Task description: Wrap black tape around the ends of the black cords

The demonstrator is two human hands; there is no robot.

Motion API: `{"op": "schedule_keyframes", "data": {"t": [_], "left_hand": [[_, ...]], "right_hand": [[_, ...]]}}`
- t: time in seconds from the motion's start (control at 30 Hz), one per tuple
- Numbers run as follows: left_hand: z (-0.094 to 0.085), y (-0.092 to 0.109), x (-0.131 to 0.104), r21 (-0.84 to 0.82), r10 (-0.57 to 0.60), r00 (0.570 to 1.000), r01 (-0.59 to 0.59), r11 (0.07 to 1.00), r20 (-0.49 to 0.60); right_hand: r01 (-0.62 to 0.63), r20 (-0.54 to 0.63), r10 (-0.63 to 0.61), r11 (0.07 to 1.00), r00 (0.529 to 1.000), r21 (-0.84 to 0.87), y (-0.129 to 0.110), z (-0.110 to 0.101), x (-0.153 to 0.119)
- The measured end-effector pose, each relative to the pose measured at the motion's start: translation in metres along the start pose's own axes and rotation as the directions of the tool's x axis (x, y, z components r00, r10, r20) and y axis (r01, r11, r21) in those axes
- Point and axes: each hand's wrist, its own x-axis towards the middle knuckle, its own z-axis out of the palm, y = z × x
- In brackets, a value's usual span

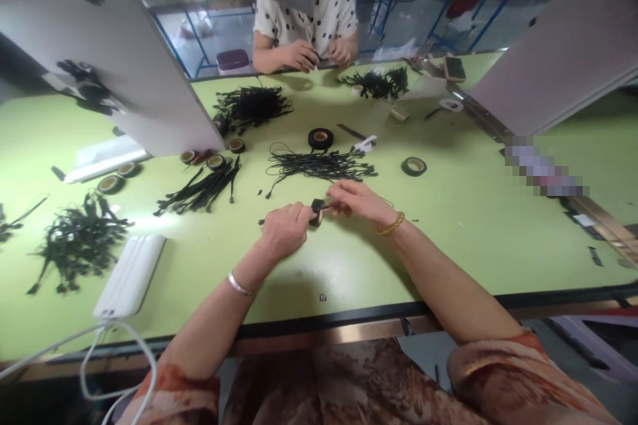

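Observation:
My left hand (288,230) is closed, with a short black cable end showing past its knuckles on the left. Between the hands is a small roll of black tape (317,204), its tan core partly visible, close against my left fingertips. My right hand (359,202) pinches the thin black cable just right of the roll, and a thin loop of wire shows beyond its wrist. Fingers hide most of the cable. Just beyond both hands lies a bundle of black cables (319,165) with small connectors.
More tape rolls (320,139) and cable piles (254,106) lie around the green table (478,232). A white power bank (130,275) with a white cord sits at left. White panels (159,73) stand on both sides. Opposite, a person's hands (302,54) handle a dark item.

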Motion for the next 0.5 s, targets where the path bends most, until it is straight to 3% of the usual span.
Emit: {"op": "schedule_keyframes", "data": {"t": [0.17, 0.27, 0.4, 0.5], "left_hand": [[0.006, 0.0, -0.002, 0.163, 0.252, 0.966, -0.239, 0.957, -0.064], [0.013, 0.0, -0.004, 0.258, 0.34, 0.937, -0.311, 0.915, -0.076], [0.017, 0.003, -0.006, 0.329, 0.299, 0.954, -0.272, 0.904, -0.033], [0.015, 0.009, -0.007, 0.299, 0.224, 0.973, -0.227, 0.927, 0.045]], "right_hand": [[-0.168, 0.093, 0.158, 0.979, 0.983, 0.113, 0.003, 0.011, 0.002], [-0.152, 0.031, 0.149, 0.98, 0.988, 0.124, 0.007, 0.024, -0.001], [0.002, -0.167, 0.036, 0.974, 0.985, 0.225, 0.014, 0.035, -0.002], [0.076, -0.193, -0.015, 0.947, 0.981, 0.311, 0.014, 0.033, -0.002]]}}
